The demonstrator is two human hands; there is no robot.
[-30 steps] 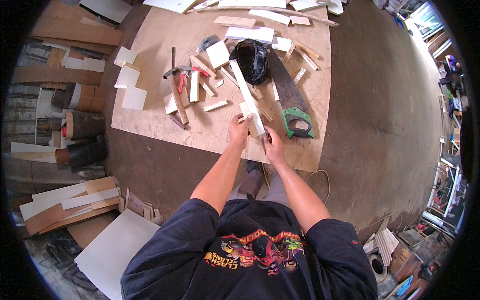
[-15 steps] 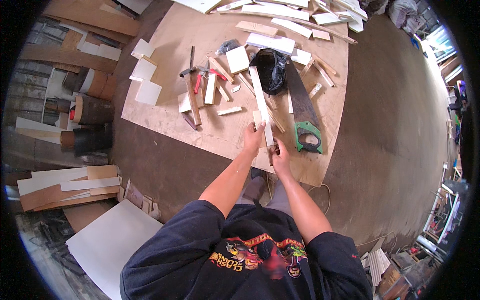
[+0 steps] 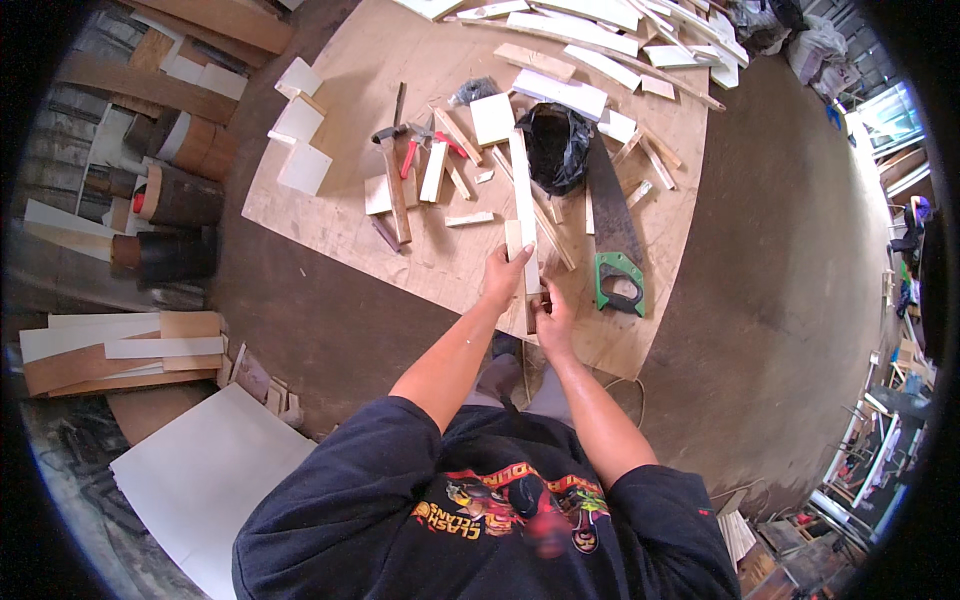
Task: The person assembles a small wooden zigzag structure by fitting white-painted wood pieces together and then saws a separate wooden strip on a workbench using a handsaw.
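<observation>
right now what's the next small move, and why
Perhaps steady the white strip with your left hand and check how the brown piece sits at its near end: your thumb lies on the strip, a shorter wood piece sits alongside, and the right hand is at that end, its grip unclear.

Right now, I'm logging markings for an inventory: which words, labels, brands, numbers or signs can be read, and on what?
Black T-shirt: yellow chest lettering, which I won't copy.
Right sleeve: red mark, too small to read.
White wooden strip in the left hand: no lettering visible.
</observation>
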